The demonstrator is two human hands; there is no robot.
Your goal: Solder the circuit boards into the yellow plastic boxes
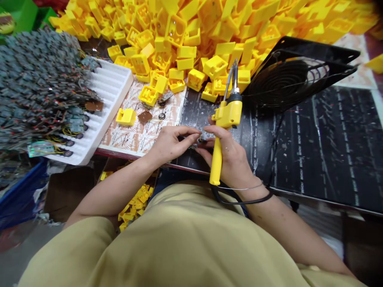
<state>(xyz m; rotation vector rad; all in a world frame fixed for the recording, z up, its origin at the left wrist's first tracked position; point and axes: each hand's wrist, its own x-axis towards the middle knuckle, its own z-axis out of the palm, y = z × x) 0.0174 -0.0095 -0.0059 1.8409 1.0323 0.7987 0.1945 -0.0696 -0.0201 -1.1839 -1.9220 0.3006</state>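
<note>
My right hand point(231, 157) is closed around the yellow handle of a soldering iron point(225, 119), whose metal tip points up and away toward the yellow pile. Its fingertips also touch a small dark part point(201, 139) at the front edge of the black mat. My left hand point(172, 144) pinches that same small part from the left, fingers pressed together. What exactly the part is stays too small to make out. A thin cord loops round my right wrist.
A large heap of yellow plastic housings point(209, 36) fills the back of the table. A white tray point(109, 89) with several wired circuit boards point(38, 79) lies left. A black fan guard point(287, 75) leans at right on a black mat point(326, 143). More yellow housings lie in a box point(136, 203) below the table.
</note>
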